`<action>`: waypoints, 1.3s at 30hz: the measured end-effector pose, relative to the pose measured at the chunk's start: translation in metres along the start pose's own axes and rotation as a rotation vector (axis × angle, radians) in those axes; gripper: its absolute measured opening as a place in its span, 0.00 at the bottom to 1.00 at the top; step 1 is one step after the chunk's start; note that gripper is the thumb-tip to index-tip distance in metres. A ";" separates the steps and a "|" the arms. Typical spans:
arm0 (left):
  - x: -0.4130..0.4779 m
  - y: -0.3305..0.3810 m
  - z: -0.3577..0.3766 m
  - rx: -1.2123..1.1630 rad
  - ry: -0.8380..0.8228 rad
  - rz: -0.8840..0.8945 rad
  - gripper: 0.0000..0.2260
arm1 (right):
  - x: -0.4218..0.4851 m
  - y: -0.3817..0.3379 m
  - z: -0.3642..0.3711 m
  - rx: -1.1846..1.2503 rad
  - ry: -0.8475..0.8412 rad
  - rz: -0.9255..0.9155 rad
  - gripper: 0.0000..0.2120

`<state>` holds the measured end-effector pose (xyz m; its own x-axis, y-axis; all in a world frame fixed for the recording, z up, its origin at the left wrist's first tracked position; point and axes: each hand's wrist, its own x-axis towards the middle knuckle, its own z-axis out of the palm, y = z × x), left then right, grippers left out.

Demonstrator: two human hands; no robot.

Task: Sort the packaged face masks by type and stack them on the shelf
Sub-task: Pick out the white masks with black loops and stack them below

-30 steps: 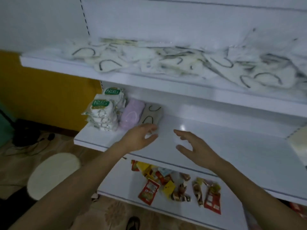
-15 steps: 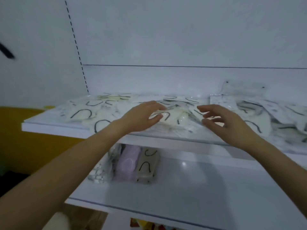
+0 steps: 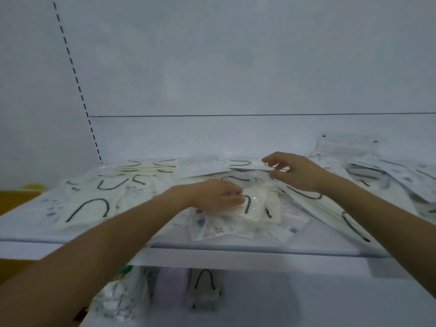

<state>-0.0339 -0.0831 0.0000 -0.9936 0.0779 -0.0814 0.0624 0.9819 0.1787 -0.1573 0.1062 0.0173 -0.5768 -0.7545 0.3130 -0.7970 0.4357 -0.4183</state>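
A pale grey-white metal back panel [image 3: 236, 67] fills the upper half of the view, with a dashed column of slots running down at 10 o'clock. Below it a white flat upper shelf [image 3: 236, 256] spans the view, strewn end to end with packaged face masks [image 3: 87, 208]: cream-white masks with black ear loops in clear plastic sleeves, overlapping loosely. Grey print shows on some sleeves, too blurred to read.

A white lower shelf [image 3: 306, 303] lies at 6 o'clock. On it stand three rows side by side: a clear bundle with a green top label [image 3: 118, 293], its lettering unreadable, a lilac soft pack [image 3: 172, 286] at its 3 o'clock, and a cream mask sleeve with a black loop [image 3: 205, 289] next along.

The left hand [image 3: 212, 197] lies palm down at the heap's centre, its fingers [image 3: 233, 199] close together and bent onto a cream padded packet [image 3: 257, 206]; whether they grip or only press cannot be told. The right hand [image 3: 299, 173], at 2 o'clock of the left, pinches the right edge of a flat clear packet [image 3: 243, 164] between thumb and forefinger, the other fingers spread apart.
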 end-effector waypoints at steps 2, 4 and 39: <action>-0.006 0.004 0.000 -0.053 -0.011 0.045 0.20 | 0.011 -0.004 0.004 0.016 -0.027 0.016 0.15; -0.014 0.006 -0.001 -0.088 -0.030 0.092 0.19 | 0.020 -0.010 0.010 -0.006 -0.087 0.058 0.17; 0.004 -0.028 -0.029 -0.958 0.537 -0.323 0.30 | 0.090 -0.009 0.004 0.763 0.062 0.327 0.25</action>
<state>-0.0421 -0.1157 0.0235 -0.8763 -0.4643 0.1286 -0.0716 0.3895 0.9183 -0.2018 0.0326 0.0461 -0.7845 -0.6097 0.1127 -0.2600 0.1584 -0.9525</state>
